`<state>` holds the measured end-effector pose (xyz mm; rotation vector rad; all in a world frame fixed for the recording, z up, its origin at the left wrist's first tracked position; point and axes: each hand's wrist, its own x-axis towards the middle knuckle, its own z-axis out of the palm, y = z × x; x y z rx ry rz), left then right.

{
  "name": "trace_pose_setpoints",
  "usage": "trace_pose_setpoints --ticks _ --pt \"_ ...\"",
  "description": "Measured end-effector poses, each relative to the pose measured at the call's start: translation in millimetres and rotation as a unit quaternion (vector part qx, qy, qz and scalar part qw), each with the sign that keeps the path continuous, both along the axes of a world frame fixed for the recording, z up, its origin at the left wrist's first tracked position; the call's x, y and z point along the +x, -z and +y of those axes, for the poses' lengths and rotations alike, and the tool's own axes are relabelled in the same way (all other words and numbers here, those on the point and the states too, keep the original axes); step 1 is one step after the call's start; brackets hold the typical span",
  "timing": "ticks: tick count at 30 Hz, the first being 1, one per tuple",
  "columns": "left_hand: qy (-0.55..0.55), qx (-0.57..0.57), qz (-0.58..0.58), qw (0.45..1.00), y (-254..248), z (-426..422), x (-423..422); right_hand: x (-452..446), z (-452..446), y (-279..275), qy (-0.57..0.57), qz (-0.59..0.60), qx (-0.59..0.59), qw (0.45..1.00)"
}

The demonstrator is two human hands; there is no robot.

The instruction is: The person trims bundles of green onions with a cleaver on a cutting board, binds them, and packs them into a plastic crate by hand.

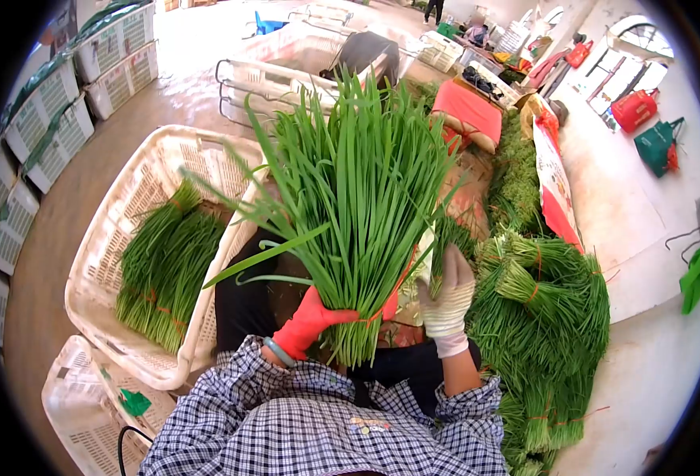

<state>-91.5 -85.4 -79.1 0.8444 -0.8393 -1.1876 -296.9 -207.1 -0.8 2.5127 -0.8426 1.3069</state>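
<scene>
A large bunch of garlic chives [358, 206] stands upright in front of me, its long flat leaves fanning out at the top. My left hand [306, 324], in a red glove, is closed around its lower stems. A thin red band [372, 317] circles the stems just above their cut ends. To the right of the bunch is my right hand [449, 301], in a pale striped glove. Its fingers point upward and apart from the thumb, with nothing plainly held.
At left, a white plastic crate [92, 262] holds tied green bunches [167, 270]. Another crate [72, 381] stands nearer me. More banded bunches [536, 317] are heaped at right beside the wall. Stacked crates [48, 119] line the far left; a person [477, 33] is in the background.
</scene>
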Motion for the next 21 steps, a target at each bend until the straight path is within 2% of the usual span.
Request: trace_pose_setpoints --ticks 3,5,6,8,9,11,12,13,14,16,17,18,19,20,21 --pt "0.026 0.006 0.001 1.0 -9 -1 6 -1 6 10 0.005 0.078 -0.009 0.997" --pt "0.071 0.019 0.013 0.997 -24 -2 14 -3 17 7 -0.022 0.199 -0.093 0.975" --pt "0.075 0.02 0.012 0.997 -32 -3 21 0 22 -2 -0.019 0.199 -0.091 0.976" --pt "0.16 0.037 -0.002 0.986 -48 -7 38 14 25 -41 -0.096 0.359 -0.111 0.922" --pt "0.196 0.045 -0.034 0.979 -63 -7 47 22 27 -58 -0.091 0.358 -0.107 0.923" --pt "0.281 0.078 -0.064 0.954 -83 -10 67 39 32 -84 -0.203 0.403 -0.124 0.884" --pt "0.305 0.087 -0.09 0.944 -94 -9 77 44 33 -92 -0.204 0.401 -0.12 0.885" --pt "0.356 0.051 -0.052 0.932 -99 -10 82 50 34 -98 -0.218 0.396 -0.131 0.883" --pt "0.362 0.066 -0.005 0.93 -118 0 86 54 34 -103 -0.232 0.389 -0.142 0.88" --pt "0.321 0.158 0.171 0.918 -150 23 91 58 34 -121 -0.231 0.403 -0.101 0.88" --pt "0.392 0.093 0.318 0.859 -143 17 94 58 36 -137 -0.245 0.4 0.086 0.879" --pt "0.376 0.05 0.305 0.874 -142 14 92 58 34 -148 -0.251 0.388 0.267 0.846" --pt "0.357 0.009 0.293 0.887 -143 12 90 57 23 -137 -0.309 0.254 0.246 0.883" --pt "0.366 -0.003 0.235 0.9 -146 7 99 51 16 -129 -0.345 0.153 0.38 0.845" --pt "0.374 -0.017 0.176 0.911 -148 1 108 45 8 -122 -0.377 0.032 0.492 0.784"
